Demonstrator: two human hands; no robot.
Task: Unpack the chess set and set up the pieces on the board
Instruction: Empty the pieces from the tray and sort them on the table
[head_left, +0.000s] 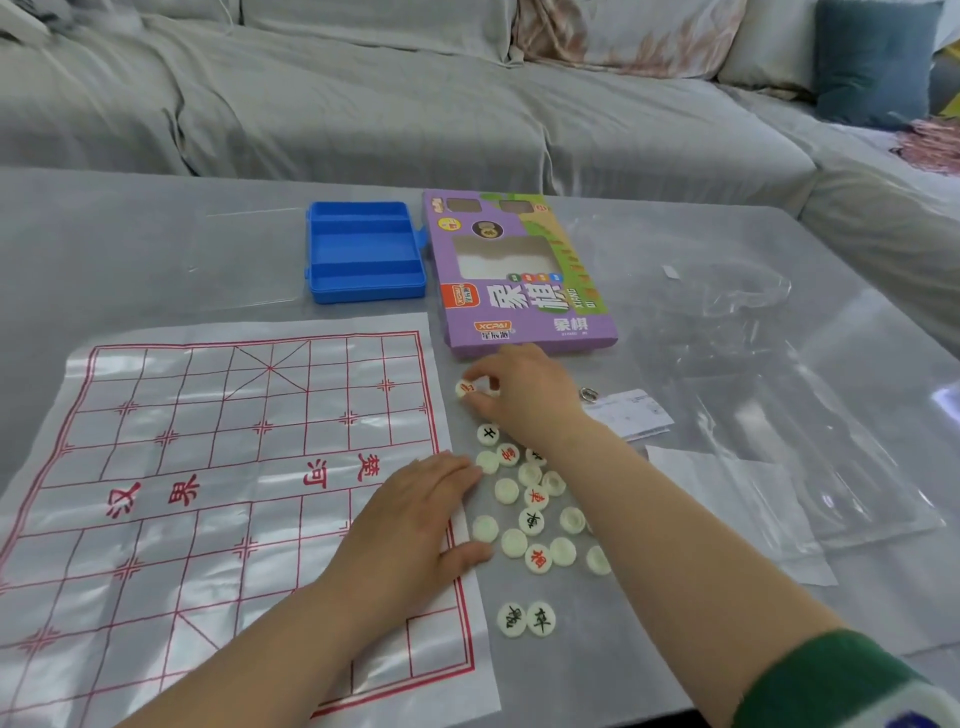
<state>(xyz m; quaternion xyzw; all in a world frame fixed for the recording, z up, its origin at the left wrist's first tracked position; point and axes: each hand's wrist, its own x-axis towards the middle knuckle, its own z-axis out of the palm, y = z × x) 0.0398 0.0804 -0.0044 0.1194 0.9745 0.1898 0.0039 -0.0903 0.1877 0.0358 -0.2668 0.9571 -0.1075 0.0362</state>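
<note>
On the table, at the right edge of the board, the right hand pinches a red-marked piece just beyond the scattered pieces. The left hand rests flat, fingers straight, on the board. A blue case and a purple box lie toward the far edge.

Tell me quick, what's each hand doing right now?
Left hand: open, resting flat on the board, holding nothing.
Right hand: pinching a red-marked piece.
</note>
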